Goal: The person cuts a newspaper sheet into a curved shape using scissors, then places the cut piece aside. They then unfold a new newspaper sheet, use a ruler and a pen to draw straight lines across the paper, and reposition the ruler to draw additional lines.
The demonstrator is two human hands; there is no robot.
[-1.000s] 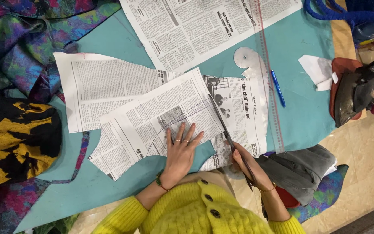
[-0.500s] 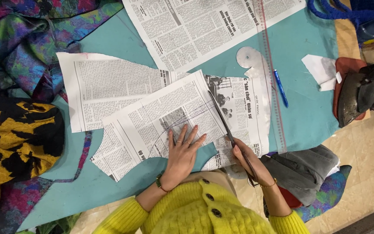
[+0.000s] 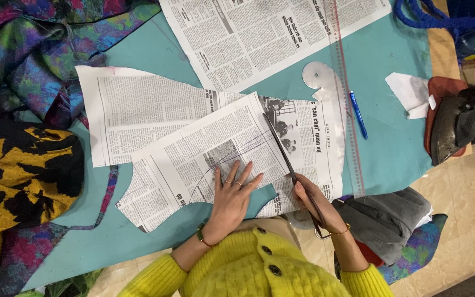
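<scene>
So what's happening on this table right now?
A person in a yellow sweater is cutting newspaper with long scissors. The right hand grips the scissor handles, blades laid along the edge of the top newspaper sheet. The left hand presses flat on that sheet, fingers spread, near curved pen lines. A clear ruler, a blue pen and an iron lie to the right on the teal table.
</scene>
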